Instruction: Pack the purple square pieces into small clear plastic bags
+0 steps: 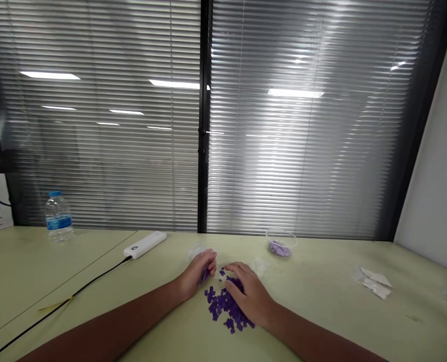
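My left hand (199,269) is curled, thumb side up, beside the pile. It is closed round a clear plastic container (196,250); whether this is a bag or a tub I cannot make out. Some purple shows low in the palm. A loose heap of small dark purple pieces (223,304) lies on the table between my forearms. Over the heap's right side rests my right hand (249,291), palm down, its fingers apart and gently bent, covering part of it. A few single pieces (222,272) lie between the two hands.
Behind my right hand are crumpled clear plastic (260,266) and a clear round tub (281,244) with pale purple pieces. A white device (146,245) with a black cable (91,281) lies left. Water bottles (58,217) stand at both sides. White packets (373,281) lie right.
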`<state>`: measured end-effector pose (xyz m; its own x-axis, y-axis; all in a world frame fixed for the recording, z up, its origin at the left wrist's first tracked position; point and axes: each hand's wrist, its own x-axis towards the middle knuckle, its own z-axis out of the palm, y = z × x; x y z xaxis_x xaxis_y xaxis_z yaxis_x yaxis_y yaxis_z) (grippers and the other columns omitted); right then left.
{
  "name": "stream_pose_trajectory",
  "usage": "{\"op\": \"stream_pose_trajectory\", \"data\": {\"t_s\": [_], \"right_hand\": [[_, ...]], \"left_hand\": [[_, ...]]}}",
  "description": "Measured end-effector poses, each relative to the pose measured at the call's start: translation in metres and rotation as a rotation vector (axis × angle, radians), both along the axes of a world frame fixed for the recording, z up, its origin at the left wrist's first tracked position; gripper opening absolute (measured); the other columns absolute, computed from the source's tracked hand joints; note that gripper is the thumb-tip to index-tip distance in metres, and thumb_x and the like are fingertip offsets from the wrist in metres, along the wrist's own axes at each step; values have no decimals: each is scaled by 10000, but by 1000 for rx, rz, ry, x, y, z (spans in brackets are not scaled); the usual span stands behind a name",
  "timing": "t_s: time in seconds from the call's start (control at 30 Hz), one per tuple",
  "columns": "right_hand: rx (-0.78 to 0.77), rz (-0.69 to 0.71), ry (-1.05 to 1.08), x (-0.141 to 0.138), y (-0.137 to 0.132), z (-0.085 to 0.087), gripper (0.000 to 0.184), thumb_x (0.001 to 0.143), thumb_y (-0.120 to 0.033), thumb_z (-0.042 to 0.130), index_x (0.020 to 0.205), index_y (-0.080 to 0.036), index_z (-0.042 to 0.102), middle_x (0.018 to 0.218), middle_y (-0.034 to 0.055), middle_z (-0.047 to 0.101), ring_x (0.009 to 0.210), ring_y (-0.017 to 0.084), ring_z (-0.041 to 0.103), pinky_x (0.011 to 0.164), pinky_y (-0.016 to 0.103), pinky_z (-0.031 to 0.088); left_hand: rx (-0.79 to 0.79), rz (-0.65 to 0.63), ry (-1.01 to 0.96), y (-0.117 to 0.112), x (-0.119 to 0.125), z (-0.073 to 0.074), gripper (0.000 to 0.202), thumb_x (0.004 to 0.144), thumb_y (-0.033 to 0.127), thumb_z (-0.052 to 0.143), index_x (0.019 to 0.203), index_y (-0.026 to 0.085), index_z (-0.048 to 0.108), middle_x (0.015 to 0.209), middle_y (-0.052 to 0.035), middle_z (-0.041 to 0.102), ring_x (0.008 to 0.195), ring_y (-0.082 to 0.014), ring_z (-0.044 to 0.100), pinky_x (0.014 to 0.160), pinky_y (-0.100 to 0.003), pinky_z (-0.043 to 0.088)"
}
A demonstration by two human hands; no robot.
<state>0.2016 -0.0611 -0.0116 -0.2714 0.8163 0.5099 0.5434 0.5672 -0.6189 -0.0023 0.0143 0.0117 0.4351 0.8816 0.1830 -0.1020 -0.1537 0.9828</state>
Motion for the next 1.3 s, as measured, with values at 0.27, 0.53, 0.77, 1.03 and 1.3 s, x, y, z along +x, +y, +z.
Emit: {"op": "stream_pose_trajectory", "data": {"t_s": [0.27,0.53,0.77,1.03,1.3], "right_hand": [[-107,102,-217,-9,15,-6,673,1062,-571,496,1609,-181,455,1682,147,387,1596,355,296,1314,544,227],[22,323,-98,-2,-2,14,335,1007,-423,633,1306,-294,713,1240,49,763,1154,233,713,1055,359,529],[117,494,-309,-4,1,9,797,908,-586,737,1590,-288,454,1593,109,534,1467,329,489,1268,467,283],[193,242,-215,-6,3,1,226,876,-410,765,1036,-256,725,1015,37,723,1015,248,650,951,393,447],[199,442,-247,-3,-4,1,501,862,-624,778,1274,-345,723,1247,35,699,1118,252,652,1032,374,425]], "left_hand": [[12,71,-43,7,-4,-6,413,921,516,606,685,232,423,657,42,433,631,-160,450,652,-277,419],[-8,57,-56,7,-3,-10,415,919,539,602,703,234,422,672,48,417,630,-157,455,647,-275,434],[-25,59,-69,9,-3,-13,385,921,497,605,698,230,440,647,48,437,594,-152,453,599,-261,408],[15,53,-74,8,-1,-11,384,897,482,637,692,230,431,657,54,422,602,-148,444,614,-269,407],[18,57,-63,4,1,-7,404,873,509,644,668,232,434,632,53,421,583,-147,416,605,-273,401]]}}
